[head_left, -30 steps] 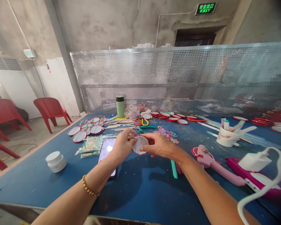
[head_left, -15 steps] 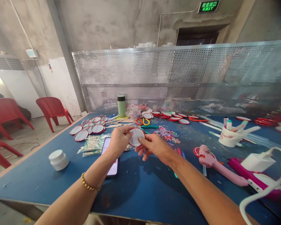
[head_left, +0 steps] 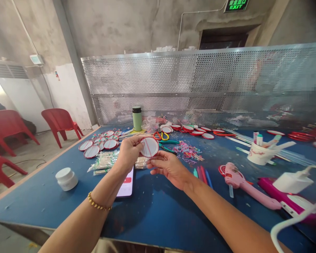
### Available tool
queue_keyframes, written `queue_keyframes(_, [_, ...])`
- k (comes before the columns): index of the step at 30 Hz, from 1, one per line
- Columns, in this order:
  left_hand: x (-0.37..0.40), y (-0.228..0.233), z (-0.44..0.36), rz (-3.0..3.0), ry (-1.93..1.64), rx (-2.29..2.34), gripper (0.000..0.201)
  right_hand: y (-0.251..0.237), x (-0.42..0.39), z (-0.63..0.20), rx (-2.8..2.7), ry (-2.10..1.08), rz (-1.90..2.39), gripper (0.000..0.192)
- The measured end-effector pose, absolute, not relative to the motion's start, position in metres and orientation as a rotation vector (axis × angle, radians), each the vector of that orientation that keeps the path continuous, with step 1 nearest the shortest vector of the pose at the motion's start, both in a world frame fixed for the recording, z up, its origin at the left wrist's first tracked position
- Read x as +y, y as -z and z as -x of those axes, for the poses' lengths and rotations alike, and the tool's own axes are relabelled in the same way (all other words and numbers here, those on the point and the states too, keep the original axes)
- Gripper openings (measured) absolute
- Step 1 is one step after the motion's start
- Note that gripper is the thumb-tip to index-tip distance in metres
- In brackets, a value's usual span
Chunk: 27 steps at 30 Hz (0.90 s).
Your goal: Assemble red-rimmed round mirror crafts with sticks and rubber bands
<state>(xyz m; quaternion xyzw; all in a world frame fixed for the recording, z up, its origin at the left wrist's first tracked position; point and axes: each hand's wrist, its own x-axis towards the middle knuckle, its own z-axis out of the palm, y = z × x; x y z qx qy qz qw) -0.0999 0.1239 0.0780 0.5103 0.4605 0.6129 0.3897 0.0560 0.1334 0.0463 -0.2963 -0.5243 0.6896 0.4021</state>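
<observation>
Currently the left hand (head_left: 129,151) pinches a red-rimmed disc (head_left: 149,147) above the blue surface (head_left: 158,214); the right hand (head_left: 168,168), at five o'clock below it, has a spread grip. One-handed, the disc could slip onto the phone (head_left: 126,184).

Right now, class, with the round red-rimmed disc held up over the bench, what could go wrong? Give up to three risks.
1. The left hand pinches the disc only at its rim; the right hand is just below it, so it might slip and drop.
2. The phone lies flat under the left wrist, so an arm could knock it.
3. The glue gun and its white cable sit by the right forearm and might snag.
</observation>
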Motion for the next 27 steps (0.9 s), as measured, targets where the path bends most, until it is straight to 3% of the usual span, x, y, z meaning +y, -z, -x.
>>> queue_keyframes(27, [0.1195,-0.0764,0.0953,-1.305,-1.513,1.136,0.024,-0.0421,0.1378,-0.0524,-1.149,-1.858,0.609,0.029])
